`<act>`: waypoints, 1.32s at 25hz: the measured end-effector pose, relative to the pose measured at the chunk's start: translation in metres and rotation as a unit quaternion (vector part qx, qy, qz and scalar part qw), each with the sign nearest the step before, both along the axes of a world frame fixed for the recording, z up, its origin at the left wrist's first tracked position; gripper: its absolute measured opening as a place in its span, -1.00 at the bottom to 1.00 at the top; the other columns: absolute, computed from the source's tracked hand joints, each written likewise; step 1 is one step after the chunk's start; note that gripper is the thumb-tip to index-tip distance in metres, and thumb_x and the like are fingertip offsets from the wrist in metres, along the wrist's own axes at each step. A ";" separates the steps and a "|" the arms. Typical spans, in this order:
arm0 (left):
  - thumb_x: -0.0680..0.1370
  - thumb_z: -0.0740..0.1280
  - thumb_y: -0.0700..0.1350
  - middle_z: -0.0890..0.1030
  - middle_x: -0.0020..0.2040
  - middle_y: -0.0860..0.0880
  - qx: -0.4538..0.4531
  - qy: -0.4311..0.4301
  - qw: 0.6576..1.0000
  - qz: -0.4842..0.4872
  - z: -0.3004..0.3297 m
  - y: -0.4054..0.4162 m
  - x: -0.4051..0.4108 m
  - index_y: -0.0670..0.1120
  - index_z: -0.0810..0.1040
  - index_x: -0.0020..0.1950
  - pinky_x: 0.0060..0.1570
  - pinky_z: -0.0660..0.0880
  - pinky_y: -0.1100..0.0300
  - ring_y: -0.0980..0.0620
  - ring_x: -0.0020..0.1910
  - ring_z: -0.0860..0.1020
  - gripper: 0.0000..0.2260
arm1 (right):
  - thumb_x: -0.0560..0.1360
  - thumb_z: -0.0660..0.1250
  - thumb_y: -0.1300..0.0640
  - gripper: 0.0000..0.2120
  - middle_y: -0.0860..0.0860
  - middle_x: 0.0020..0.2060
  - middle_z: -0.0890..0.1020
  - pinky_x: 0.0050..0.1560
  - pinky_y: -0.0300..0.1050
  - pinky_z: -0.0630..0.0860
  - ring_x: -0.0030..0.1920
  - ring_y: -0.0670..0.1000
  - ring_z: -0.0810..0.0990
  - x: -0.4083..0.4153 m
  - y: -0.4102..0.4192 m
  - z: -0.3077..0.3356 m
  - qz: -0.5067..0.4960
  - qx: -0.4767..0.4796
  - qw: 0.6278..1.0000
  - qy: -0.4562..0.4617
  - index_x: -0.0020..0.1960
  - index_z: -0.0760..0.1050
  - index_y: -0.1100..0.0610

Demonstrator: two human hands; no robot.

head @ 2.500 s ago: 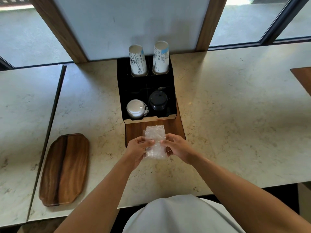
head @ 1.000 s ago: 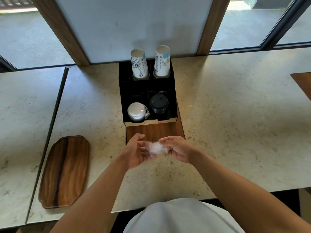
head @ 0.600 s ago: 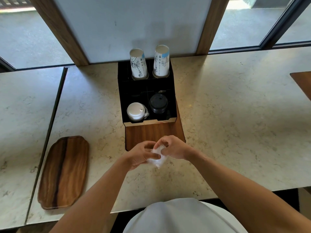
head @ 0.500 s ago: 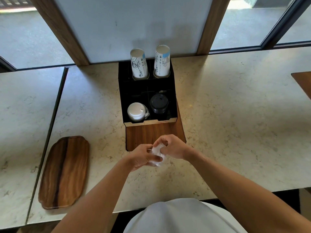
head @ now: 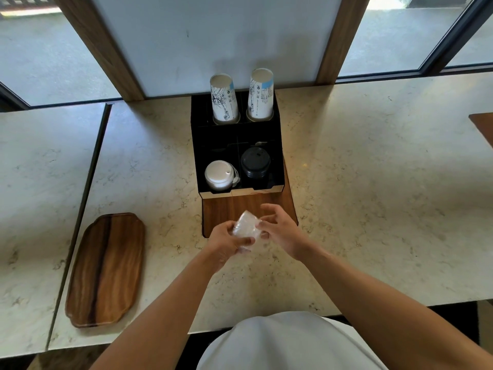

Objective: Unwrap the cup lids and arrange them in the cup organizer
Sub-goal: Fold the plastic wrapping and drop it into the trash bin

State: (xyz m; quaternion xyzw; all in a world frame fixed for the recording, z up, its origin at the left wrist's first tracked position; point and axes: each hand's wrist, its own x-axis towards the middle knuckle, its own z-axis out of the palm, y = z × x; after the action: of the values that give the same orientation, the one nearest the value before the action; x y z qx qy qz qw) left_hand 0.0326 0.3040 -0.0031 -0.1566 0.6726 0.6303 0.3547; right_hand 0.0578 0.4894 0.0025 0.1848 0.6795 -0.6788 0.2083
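Observation:
A crumpled clear plastic wrapper [head: 246,227] is bunched between my hands, just in front of the black cup organizer [head: 236,145]. My left hand [head: 226,243] grips the wrapper from below. My right hand [head: 280,231] touches its right edge with the fingers spread. In the organizer's front left compartment sits a stack of white lids [head: 219,174]. A stack of black lids [head: 255,164] fills the front right one. Two stacks of printed paper cups [head: 224,98] stand upside down in the back slots.
The organizer rests on a wooden board [head: 234,206] on a marble counter [head: 373,182]. A wooden tray [head: 106,268] lies at the front left. Another wooden piece [head: 484,124] shows at the right edge. Windows and a white panel rise behind.
The wrapper went from a flat sheet to a small crumpled ball between my hands. My right hand's fingers have now spread apart while my left still holds the ball.

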 end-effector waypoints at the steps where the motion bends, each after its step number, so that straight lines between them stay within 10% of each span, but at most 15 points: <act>1: 0.35 0.59 -0.34 0.64 0.13 -0.16 0.008 -0.007 0.999 0.036 -0.001 0.000 -0.001 -0.14 0.56 0.14 -0.07 0.69 -0.02 -0.15 0.02 0.69 -0.57 | 0.59 0.43 0.12 -0.58 0.12 0.15 0.65 0.10 -0.03 0.64 0.10 0.11 0.69 0.001 0.000 -0.001 -0.004 -0.026 0.999 -0.025 0.40 0.41 0.10; 11: 0.52 0.49 -0.10 0.70 0.10 -0.16 0.025 -0.050 0.998 0.007 -0.004 -0.002 -0.007 -0.17 0.60 0.19 -0.02 0.68 0.00 -0.12 0.01 0.71 -0.72 | 0.62 0.36 0.19 -0.84 0.16 -0.05 0.70 0.06 0.03 0.65 -0.12 0.06 0.69 0.007 -0.004 -0.011 -0.015 -0.034 0.995 -0.097 0.14 0.60 0.25; 21: 0.63 0.32 -0.23 0.72 0.02 -0.16 -0.008 -0.003 0.991 -0.135 0.007 0.028 -0.022 -0.20 0.64 0.13 -0.16 0.64 0.14 -0.06 -0.07 0.72 -0.86 | 0.66 0.32 0.15 -0.78 0.19 0.13 0.68 0.01 -0.10 0.64 -0.03 0.08 0.64 0.038 0.021 0.002 -0.120 0.008 0.989 -0.082 0.27 0.59 0.17; 33: 0.61 0.37 -0.27 0.64 -0.10 -0.27 0.014 -0.028 0.974 -0.225 0.018 0.132 0.026 -0.31 0.62 0.07 -0.05 0.63 -0.08 -0.21 -0.15 0.61 -0.89 | 0.60 0.42 0.19 -0.89 0.07 -0.19 0.68 -0.17 -0.11 0.63 -0.25 -0.01 0.62 0.132 0.099 0.003 -0.309 0.004 0.950 -0.045 0.10 0.65 0.19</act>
State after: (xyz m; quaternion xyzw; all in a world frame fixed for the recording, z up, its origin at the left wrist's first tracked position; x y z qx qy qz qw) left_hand 0.0584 0.4357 0.0145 -0.0137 0.6715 0.5387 0.5086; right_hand 0.1897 0.5881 0.0058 0.4173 0.5819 -0.6978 0.0183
